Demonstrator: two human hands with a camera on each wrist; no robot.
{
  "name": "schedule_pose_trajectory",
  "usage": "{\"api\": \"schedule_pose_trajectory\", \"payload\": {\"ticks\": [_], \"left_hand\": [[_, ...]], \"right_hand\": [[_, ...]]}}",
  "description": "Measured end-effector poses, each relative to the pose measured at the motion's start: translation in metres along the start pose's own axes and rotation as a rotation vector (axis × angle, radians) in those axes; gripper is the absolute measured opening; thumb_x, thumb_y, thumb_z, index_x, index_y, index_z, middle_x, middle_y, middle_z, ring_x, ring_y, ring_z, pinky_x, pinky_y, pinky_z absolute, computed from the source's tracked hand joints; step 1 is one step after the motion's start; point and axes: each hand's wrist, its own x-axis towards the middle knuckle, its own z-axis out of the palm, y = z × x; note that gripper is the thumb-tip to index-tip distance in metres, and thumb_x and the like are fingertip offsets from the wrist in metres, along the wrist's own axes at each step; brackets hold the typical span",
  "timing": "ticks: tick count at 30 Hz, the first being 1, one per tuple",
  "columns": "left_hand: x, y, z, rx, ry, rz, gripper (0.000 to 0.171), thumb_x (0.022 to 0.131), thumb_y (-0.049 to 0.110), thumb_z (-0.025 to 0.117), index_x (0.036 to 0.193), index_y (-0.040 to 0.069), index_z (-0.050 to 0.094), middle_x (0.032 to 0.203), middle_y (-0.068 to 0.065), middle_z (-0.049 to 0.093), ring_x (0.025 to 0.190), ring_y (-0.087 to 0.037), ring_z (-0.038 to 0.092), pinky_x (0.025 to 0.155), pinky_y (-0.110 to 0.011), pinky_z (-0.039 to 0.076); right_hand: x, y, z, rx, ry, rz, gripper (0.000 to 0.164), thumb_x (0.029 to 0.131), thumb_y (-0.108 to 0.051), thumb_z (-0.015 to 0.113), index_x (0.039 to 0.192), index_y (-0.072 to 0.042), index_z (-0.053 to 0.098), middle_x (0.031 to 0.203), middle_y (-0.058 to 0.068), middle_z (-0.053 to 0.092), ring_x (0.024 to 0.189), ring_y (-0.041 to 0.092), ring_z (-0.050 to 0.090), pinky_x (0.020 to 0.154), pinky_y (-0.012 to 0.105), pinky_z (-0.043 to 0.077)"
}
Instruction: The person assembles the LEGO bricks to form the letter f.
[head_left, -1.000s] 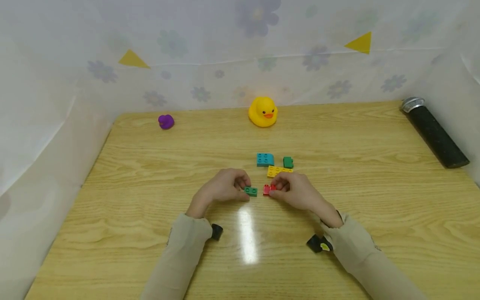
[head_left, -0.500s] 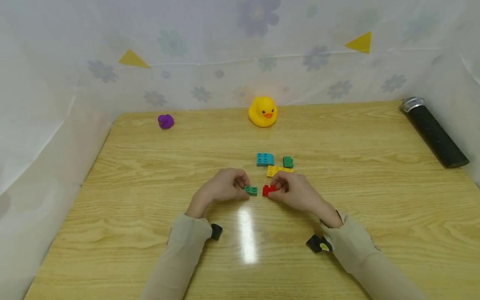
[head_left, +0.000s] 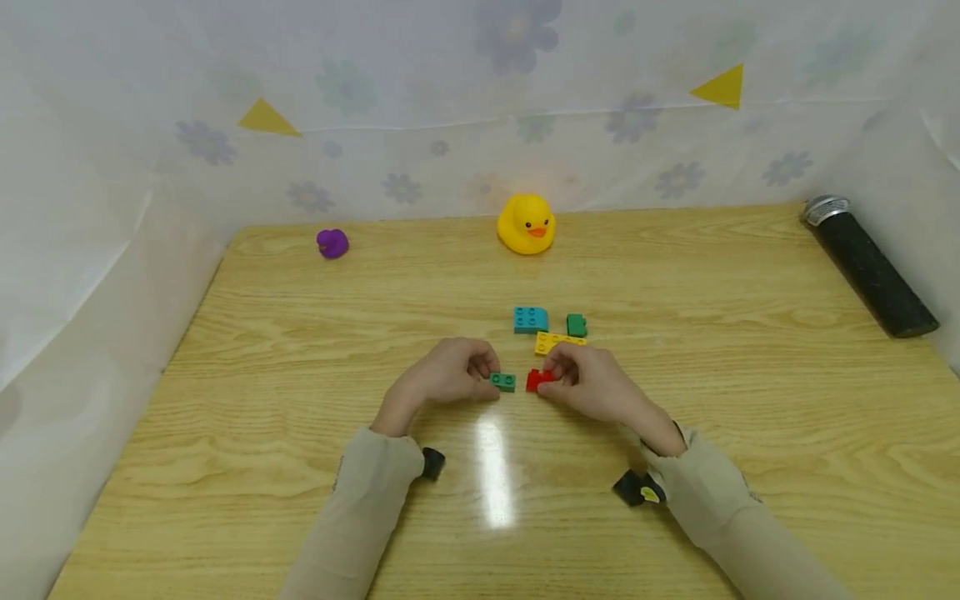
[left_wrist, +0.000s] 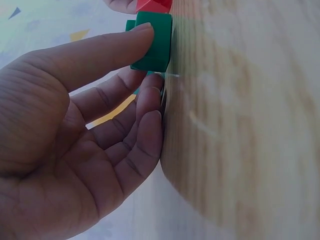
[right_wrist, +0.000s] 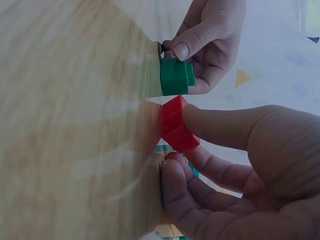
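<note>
Between thumb and fingers, my left hand (head_left: 452, 369) pinches a green toy brick (head_left: 503, 382) with two studs showing, down at the table. My right hand (head_left: 596, 381) pinches a red toy brick (head_left: 535, 381) just to its right. A small gap separates the two bricks in the head view. From the right wrist, the red brick (right_wrist: 179, 125) looks tilted against the tabletop, while the green brick (right_wrist: 175, 76) sits squarely on it. Behind the right fingers lies a yellow brick (head_left: 547, 342), partly covered by that hand.
Beyond the hands lie a blue brick (head_left: 530, 320) with a rounded end and a small green brick (head_left: 576, 325). Farther back are a yellow rubber duck (head_left: 527, 225) and a small purple duck (head_left: 333, 243). A microphone (head_left: 870, 267) lies along the right edge of the wooden table (head_left: 300, 333).
The red brick has tipped slightly in the right fingers since a second ago. Both hands have stayed almost in place, and the green brick has hardly moved.
</note>
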Motion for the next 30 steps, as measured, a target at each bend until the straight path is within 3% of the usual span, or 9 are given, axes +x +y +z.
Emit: {"api": "schedule_pose_trajectory", "payload": {"ticks": [30], "left_hand": [[-0.0007,0.0015,-0.0003,-0.002,-0.006,-0.006,0.018,0.081,0.012,0.077,0.094,0.008,0.064,0.087,-0.001,0.061,0.081,-0.014,0.056,0.074,-0.026,0.047]], "right_hand": [[0.0006,0.0011,-0.0006,0.017,0.015,-0.014,0.025,0.079,-0.008,0.078,0.095,-0.004,0.058,0.083,0.005,0.06,0.066,0.014,0.052,0.062,0.025,0.045]]}}
